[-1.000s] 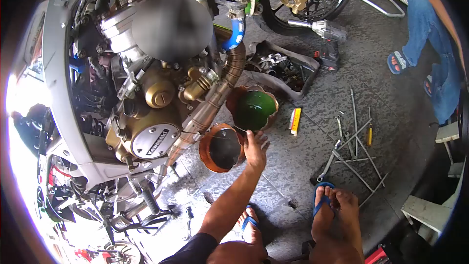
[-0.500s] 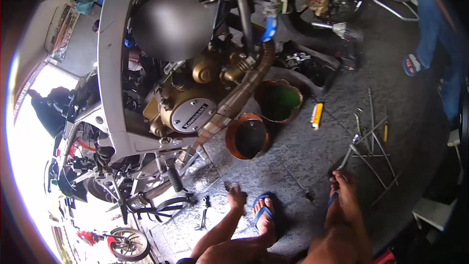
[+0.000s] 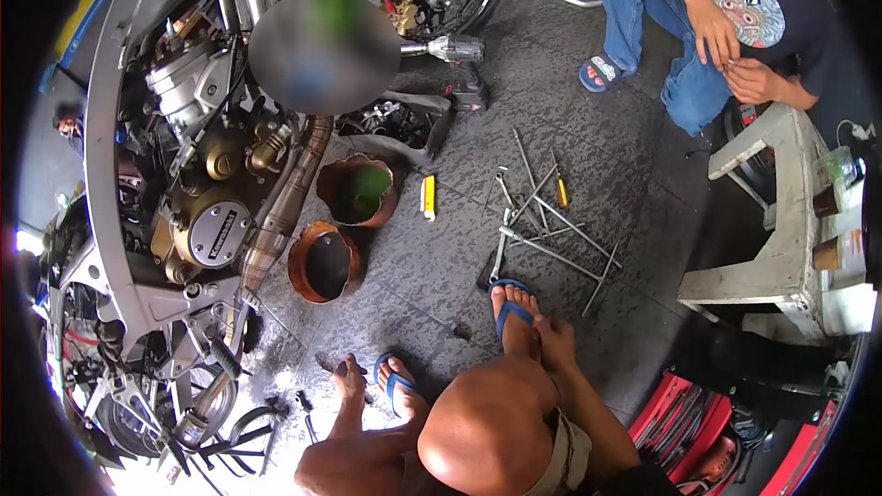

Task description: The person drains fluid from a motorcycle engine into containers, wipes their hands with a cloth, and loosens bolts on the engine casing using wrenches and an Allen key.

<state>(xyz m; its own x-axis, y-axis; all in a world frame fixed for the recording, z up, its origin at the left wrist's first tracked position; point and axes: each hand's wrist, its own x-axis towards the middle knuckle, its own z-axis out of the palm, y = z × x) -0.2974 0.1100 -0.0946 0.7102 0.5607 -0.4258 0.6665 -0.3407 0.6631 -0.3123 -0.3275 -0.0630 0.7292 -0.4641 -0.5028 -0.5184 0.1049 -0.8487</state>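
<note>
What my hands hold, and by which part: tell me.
Nothing visibly held: left hand near the mottled grey floor, right hand against your bare right ankle.

left hand (image 3: 349, 376) withdrawn, co-worker's torso (image 3: 755, 11) visible

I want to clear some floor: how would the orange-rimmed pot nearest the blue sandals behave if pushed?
The pot would probably slide rather than roll, since it stands upright. Its wall seems to hold its shape, so it's likely stiff. Push gently: its open top could let contents slop, though I can't tell whether the dark inside is liquid.
</note>
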